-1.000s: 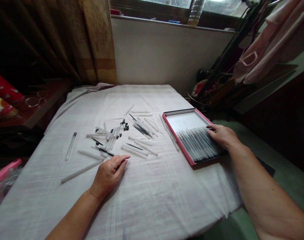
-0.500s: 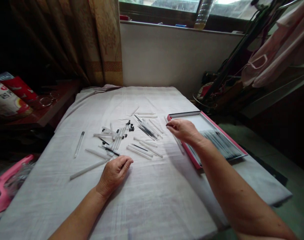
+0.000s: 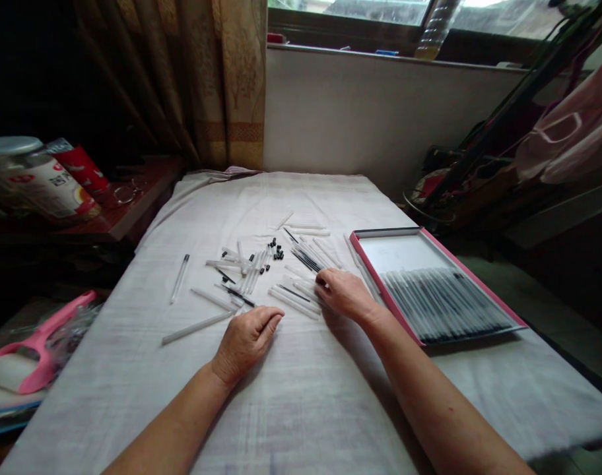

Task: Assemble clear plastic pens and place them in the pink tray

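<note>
My left hand (image 3: 249,340) rests on the cloth with its fingers curled in and the thumb pressed against them; nothing sticks out of it. Just beyond it lie clear pen barrels (image 3: 212,300) and a black-ended piece (image 3: 237,295). My right hand (image 3: 344,291) is over the middle of the spread, thumb and fingers together above some white pen tubes (image 3: 294,305); whatever is between the fingertips is hidden. Black-tipped refills (image 3: 305,258) lie just past its fingers. Small black caps (image 3: 276,251) are heaped farther back.
To the right, a pink-edged box (image 3: 397,300) holds a row of clear pens (image 3: 444,303). A lone capped pen (image 3: 179,278) lies at the left. Beyond the table are a jar (image 3: 48,181) on a side table and a pink handle (image 3: 48,343).
My right hand has moved left from beside the box to the tubes in the middle, leaving a tube lying along the box's edge. My left hand stays where it was. The view has shifted slightly.
</note>
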`<state>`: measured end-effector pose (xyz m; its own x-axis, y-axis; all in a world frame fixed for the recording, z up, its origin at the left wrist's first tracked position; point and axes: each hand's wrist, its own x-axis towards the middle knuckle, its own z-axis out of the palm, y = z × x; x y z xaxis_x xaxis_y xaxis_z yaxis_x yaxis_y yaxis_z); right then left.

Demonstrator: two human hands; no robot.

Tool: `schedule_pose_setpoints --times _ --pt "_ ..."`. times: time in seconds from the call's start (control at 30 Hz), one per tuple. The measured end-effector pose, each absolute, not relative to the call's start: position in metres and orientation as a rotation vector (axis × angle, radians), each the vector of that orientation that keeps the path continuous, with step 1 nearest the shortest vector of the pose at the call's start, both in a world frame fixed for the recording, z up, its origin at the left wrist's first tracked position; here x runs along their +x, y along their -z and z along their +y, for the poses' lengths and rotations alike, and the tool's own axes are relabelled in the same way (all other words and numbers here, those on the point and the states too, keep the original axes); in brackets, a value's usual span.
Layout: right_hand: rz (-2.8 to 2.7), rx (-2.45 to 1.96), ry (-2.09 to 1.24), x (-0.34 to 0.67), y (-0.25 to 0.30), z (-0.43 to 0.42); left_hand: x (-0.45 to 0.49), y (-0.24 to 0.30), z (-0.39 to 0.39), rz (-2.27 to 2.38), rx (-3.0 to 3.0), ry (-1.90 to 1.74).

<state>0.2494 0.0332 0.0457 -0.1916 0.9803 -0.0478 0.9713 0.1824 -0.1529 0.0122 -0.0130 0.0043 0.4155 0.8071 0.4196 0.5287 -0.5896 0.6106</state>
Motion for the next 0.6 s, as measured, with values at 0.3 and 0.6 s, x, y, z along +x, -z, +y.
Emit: schedule_pose_setpoints --times 0.3,0.6 --pt "-2.212 -1.327 -0.488 0.235 -0.04 0.0 0.013 -0.003 -0.01 1.181 1.816 -1.189" --pt "-2.425 -1.382 -0.472 0.209 -0.04 0.005 0.013 -0.021 -0.01 1.141 1.195 -1.219"
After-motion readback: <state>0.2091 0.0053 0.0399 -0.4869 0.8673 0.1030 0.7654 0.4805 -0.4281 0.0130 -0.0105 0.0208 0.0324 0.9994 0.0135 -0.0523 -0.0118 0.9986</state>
